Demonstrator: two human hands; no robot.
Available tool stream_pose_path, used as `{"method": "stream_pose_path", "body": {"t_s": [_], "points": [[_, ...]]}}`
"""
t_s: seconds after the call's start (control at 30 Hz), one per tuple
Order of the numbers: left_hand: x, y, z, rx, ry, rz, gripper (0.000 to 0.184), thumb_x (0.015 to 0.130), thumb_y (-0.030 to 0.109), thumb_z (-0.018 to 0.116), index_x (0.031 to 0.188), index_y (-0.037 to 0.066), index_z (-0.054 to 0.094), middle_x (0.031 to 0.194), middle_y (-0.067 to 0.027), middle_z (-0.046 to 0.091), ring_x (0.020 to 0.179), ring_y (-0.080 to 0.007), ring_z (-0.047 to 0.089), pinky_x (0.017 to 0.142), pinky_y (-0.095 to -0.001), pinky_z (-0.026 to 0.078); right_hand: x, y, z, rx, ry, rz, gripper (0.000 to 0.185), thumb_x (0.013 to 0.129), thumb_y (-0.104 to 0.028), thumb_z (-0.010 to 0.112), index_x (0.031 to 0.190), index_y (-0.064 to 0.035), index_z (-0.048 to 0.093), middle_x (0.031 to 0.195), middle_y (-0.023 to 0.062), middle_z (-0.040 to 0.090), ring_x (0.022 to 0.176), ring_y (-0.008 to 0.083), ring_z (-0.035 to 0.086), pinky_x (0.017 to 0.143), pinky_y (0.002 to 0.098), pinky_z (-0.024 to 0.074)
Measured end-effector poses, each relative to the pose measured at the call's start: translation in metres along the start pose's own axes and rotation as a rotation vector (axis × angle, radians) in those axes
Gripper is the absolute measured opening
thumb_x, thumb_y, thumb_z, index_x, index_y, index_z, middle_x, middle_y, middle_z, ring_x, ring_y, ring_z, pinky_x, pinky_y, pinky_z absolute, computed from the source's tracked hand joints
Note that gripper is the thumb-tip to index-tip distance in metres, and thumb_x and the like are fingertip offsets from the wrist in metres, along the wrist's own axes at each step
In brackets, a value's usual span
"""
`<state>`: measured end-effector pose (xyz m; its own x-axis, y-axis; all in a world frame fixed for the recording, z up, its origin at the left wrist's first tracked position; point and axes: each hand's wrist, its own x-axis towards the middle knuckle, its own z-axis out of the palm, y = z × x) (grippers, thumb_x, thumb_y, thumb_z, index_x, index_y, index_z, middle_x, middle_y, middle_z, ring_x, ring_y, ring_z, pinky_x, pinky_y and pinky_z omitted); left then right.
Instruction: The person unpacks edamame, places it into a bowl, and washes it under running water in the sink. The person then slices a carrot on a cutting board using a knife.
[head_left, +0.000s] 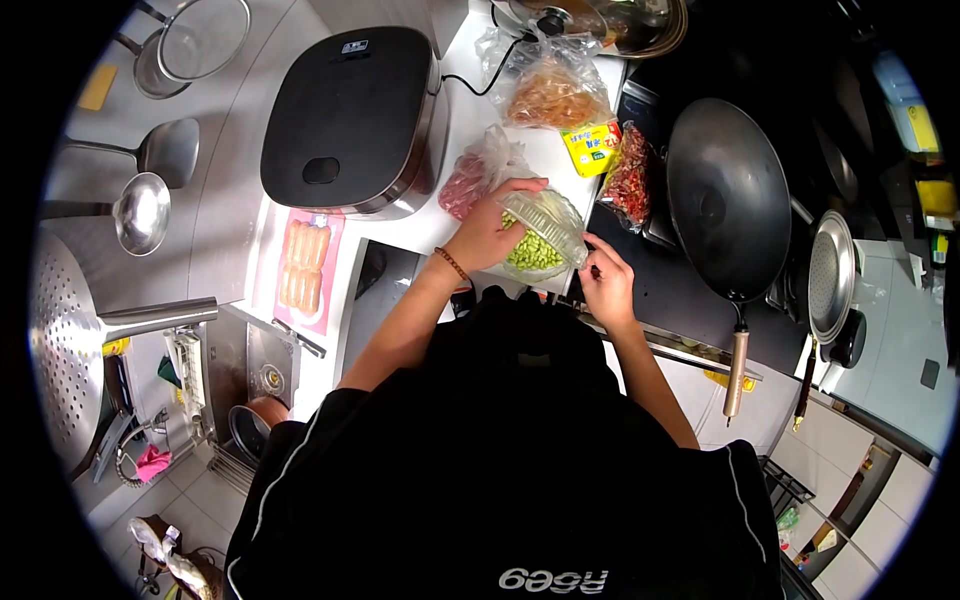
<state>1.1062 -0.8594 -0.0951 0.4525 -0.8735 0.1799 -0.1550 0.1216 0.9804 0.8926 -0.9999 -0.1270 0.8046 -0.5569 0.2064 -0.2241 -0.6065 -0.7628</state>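
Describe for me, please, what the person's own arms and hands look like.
The left hand and right hand are ungloved, the forearms uncovered. A dark beaded bracelet circles the left wrist; none shows on the right. The top is black, with a thin pale stripe down each side.

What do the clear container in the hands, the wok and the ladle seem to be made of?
Container: probably thin, glossy plastic; it is see-through, ribbed and catches glints.
Wok: dark metal with a dull sheen, perhaps iron or coated steel; I can't tell which.
Ladle: polished metal, likely stainless steel, judging by its bright silvery reflections.
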Motion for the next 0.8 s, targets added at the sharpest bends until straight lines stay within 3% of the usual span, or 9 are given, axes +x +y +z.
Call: {"method": "stream_pose_path", "body": {"t_s": [0.17, 0.27, 0.37, 0.47, 0.5, 0.57, 0.7, 0.77, 0.8], "points": [[-0.004, 0.003, 0.0, 0.059, -0.003, -0.049, 0.046, 0.087, -0.004, 0.049, 0.132, 0.003, 0.052, 0.134, -0.014, 0.063, 0.128, -0.0274, 0.059, 0.11, -0.0348, 0.043, 0.002, 0.003, -0.001, 0.021, 0.031, 0.001, 0.005, 0.084, 0.007, 0.063, 0.084, 0.0024, 0.061, 0.118, 0.0197, 0.072, 0.073, 0.0319, 0.071, 0.063, 0.0357, 0.0555], [-0.004, -0.013, 0.002, 0.226, 0.082, 0.072, 0.05, 0.089, -0.001, 0.05, 0.139, 0.003, 0.048, 0.127, -0.0208, 0.064, 0.121, -0.0341, 0.062, 0.105, -0.0384, 0.047, 0.0, 0.01, 0.002, 0.026, -0.003, 0.078, 0.014, 0.088, 0.007, 0.059, 0.101, 0.0006, 0.062, 0.117, 0.0206, 0.071, 0.077, 0.032, 0.073, 0.064, 0.0359, 0.0562], [-0.002, -0.018, 0.01, 0.282, 0.228, -0.211, 0.054, 0.089, 0.0, 0.049, 0.142, 0.0, 0.042, 0.121, -0.0294, 0.063, 0.114, -0.0421, 0.063, 0.1, -0.0438, 0.049, 0.002, 0.009, 0.006, 0.17, -0.034, 0.302, 0.029, 0.091, 0.007, 0.055, 0.119, -0.0018, 0.057, 0.118, 0.0201, 0.072, 0.078, 0.0305, 0.075, 0.066, 0.0365, 0.0571], [0.008, -0.021, 0.008, 0.462, 0.146, -0.264, 0.055, 0.088, -0.001, 0.047, 0.142, -0.002, 0.038, 0.117, -0.0351, 0.061, 0.111, -0.0476, 0.061, 0.096, -0.0474, 0.049, 0.01, 0.005, 0.006, 0.267, -0.017, 0.347, 0.036, 0.092, 0.006, 0.054, 0.127, -0.0026, 0.054, 0.116, 0.0192, 0.072, 0.076, 0.0287, 0.075, 0.066, 0.0361, 0.0576], [0.01, -0.023, 0.007, 0.443, 0.129, -0.25, 0.055, 0.088, 0.0, 0.047, 0.142, -0.003, 0.037, 0.118, -0.035, 0.06, 0.111, -0.0478, 0.061, 0.096, -0.0473, 0.049, 0.012, 0.005, 0.002, 0.253, -0.083, 0.362, 0.043, 0.093, 0.013, 0.05, 0.134, 0.0007, 0.051, 0.124, 0.0152, 0.069, 0.081, 0.0151, 0.072, 0.068, 0.0295, 0.0586], [0.013, -0.021, 0.004, 0.405, 0.095, -0.22, 0.055, 0.087, 0.0, 0.047, 0.141, -0.005, 0.037, 0.12, -0.0348, 0.06, 0.11, -0.0481, 0.061, 0.096, -0.047, 0.05, 0.013, 0.004, 0.0, 0.23, -0.104, 0.355, 0.041, 0.093, 0.013, 0.05, 0.132, 0.0008, 0.052, 0.119, 0.0144, 0.071, 0.081, 0.0145, 0.072, 0.069, 0.0285, 0.0577], [0.011, 0.003, -0.003, 0.369, 0.016, -0.287, 0.039, 0.087, 0.0, 0.049, 0.125, -0.004, 0.055, 0.112, -0.0278, 0.066, 0.106, -0.0406, 0.064, 0.092, -0.043, 0.051, 0.017, -0.019, -0.011, 0.157, -0.161, 0.406, 0.037, 0.093, 0.01, 0.053, 0.129, 0.0002, 0.055, 0.109, 0.0163, 0.074, 0.083, 0.0154, 0.072, 0.071, 0.0287, 0.0562], [0.011, 0.011, -0.011, 0.491, -0.127, -0.438, 0.027, 0.088, -0.001, 0.052, 0.11, -0.002, 0.067, 0.103, -0.0195, 0.07, 0.101, -0.0288, 0.068, 0.088, -0.0372, 0.052, 0.011, -0.01, -0.008, 0.112, -0.147, 0.329, 0.04, 0.092, 0.006, 0.057, 0.13, -0.005, 0.057, 0.107, 0.0201, 0.073, 0.084, 0.0293, 0.073, 0.074, 0.0363, 0.057], [0.007, 0.006, -0.009, 0.431, -0.063, -0.31, 0.027, 0.088, -0.002, 0.052, 0.11, -0.001, 0.068, 0.105, -0.0186, 0.071, 0.102, -0.0277, 0.069, 0.09, -0.0361, 0.052, 0.008, -0.002, -0.005, 0.091, -0.14, 0.291, 0.041, 0.091, 0.005, 0.059, 0.131, -0.0076, 0.057, 0.106, 0.022, 0.072, 0.085, 0.0363, 0.073, 0.075, 0.0401, 0.0574]]}}
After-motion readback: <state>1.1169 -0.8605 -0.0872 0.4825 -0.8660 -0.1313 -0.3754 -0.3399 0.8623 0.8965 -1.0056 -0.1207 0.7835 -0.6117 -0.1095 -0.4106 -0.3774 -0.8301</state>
